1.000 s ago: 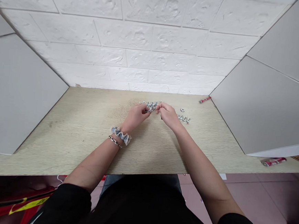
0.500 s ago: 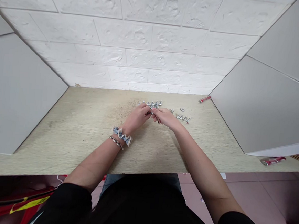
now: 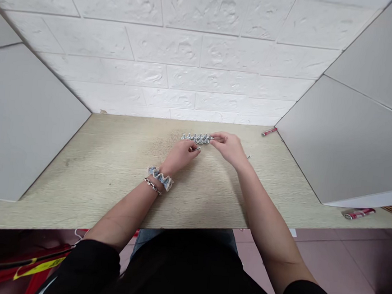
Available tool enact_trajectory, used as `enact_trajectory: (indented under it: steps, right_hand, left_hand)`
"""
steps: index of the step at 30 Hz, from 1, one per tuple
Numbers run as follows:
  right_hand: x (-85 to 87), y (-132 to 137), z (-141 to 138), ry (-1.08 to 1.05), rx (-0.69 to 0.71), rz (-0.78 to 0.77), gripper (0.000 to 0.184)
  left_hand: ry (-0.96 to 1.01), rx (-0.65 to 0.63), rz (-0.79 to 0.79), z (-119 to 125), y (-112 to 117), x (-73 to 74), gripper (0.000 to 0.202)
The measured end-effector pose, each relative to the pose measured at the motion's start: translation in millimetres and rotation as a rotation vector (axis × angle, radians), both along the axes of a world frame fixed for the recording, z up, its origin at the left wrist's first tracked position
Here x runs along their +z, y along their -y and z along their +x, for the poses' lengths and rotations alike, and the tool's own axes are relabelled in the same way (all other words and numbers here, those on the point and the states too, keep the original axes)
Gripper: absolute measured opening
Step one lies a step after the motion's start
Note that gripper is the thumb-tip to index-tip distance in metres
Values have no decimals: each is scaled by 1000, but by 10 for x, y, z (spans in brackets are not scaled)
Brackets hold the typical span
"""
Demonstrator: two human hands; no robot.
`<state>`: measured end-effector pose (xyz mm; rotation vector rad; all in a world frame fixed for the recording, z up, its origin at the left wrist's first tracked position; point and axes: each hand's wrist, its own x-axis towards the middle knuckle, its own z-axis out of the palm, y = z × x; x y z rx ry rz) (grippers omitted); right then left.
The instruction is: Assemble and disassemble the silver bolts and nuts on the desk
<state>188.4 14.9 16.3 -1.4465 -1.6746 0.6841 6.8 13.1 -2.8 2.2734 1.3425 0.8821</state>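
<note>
My left hand [image 3: 182,154] pinches a small metal bolt [image 3: 197,149] between thumb and fingertips, just in front of a cluster of bolts. Several silver bolts [image 3: 195,138] stand upright there, close together, with washers or flanged heads at their bases. At the cluster's right end, the thumb and fingertips of my right hand [image 3: 229,148] close around another bolt [image 3: 211,138], partly hidden by the fingers. To the right of that wrist the tip of a loose bolt [image 3: 248,157] shows; my hand and forearm cover what lies beside it.
The pale wooden tabletop [image 3: 112,172] meets a white brick-patterned wall [image 3: 181,78] behind. Grey panels stand at left [image 3: 31,125] and right [image 3: 346,140]. One red tube-shaped item [image 3: 269,132] lies in the back right corner, another [image 3: 359,213] near the front right edge.
My right hand has left my left hand and moved right and slightly back to the end of the bolt cluster. My left hand stays nearly in place. The loose bolts at right are now mostly covered.
</note>
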Motion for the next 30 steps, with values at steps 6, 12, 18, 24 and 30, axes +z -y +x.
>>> enact_trajectory:
  steps: [6, 12, 18, 24, 30]
  right_hand:
    - [36, -93, 489, 436, -203, 7, 25]
    - [-1, -116, 535, 613, -156, -115, 21]
    - [-52, -109, 469, 726, -133, -95, 19]
    - [-98, -123, 469, 750, -139, -69, 21]
    - [-135, -142, 458, 771, -144, -47, 22]
  left_hand:
    - [-27, -39, -14, -1, -29, -45, 18]
    - [-96, -69, -18, -6, -48, -94, 21]
    - [-163, -116, -37, -18, -33, -86, 22]
    - [-183, -135, -74, -30, -71, -131, 22]
    - [-138, -121, -122, -42, -70, -137, 19]
